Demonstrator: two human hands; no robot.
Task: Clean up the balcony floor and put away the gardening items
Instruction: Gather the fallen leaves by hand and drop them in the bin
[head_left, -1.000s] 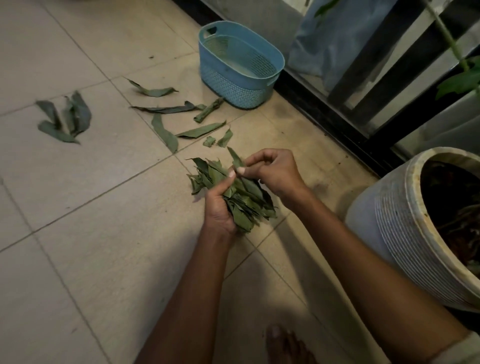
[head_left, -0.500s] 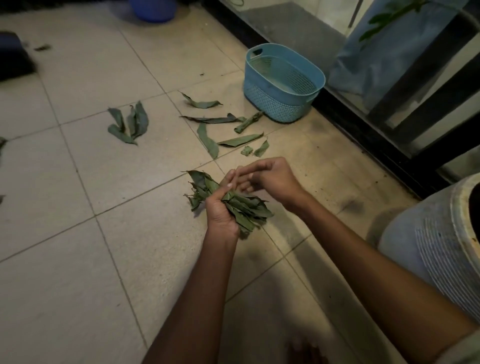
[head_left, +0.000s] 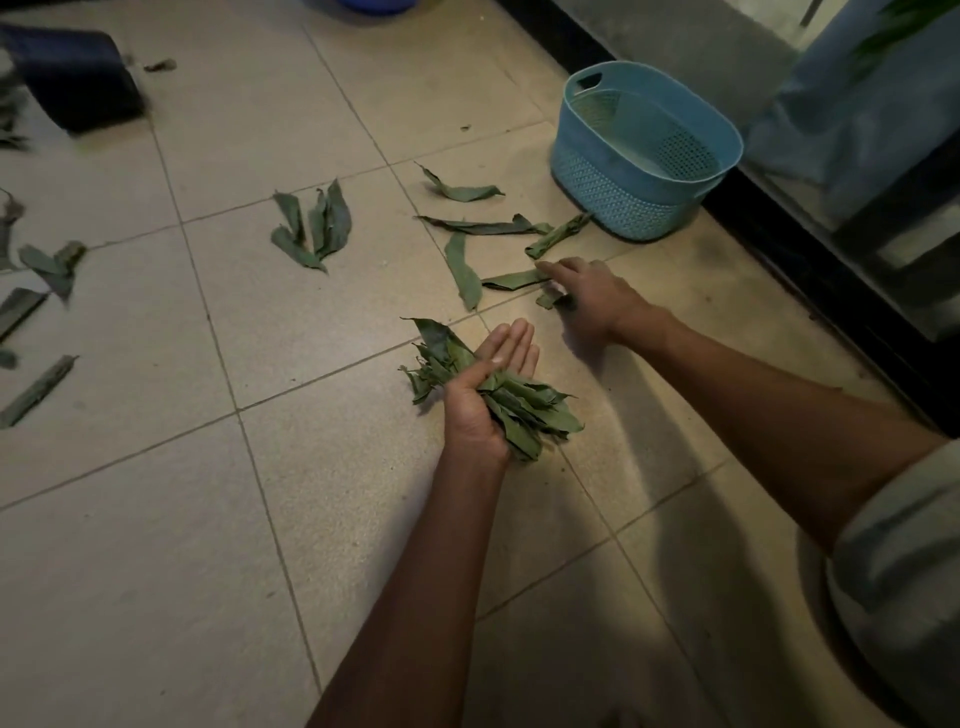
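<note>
Dim beige tiled floor (head_left: 156, 545), dark-framed glass railing (head_left: 831, 270) alongside

1. Your bunch of crumpled green leaves (head_left: 511, 397) lies across your left palm, thumb pressed over it.
2. Loose long green leaves (head_left: 470, 224) lie flat on the beige tiled floor (head_left: 156, 519), beside the light blue perforated plastic basket (head_left: 641, 150), which stands upright.
3. More green leaves (head_left: 314, 226) lie further left.

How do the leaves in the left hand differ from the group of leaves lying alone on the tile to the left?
The bundle of leaves is held off the floor by the left hand; the loose group of leaves lies flat on the floor tile. The bundle is dense and overlapped; the loose group holds few leaves, fanned apart. Both are green, long and narrow.
</note>
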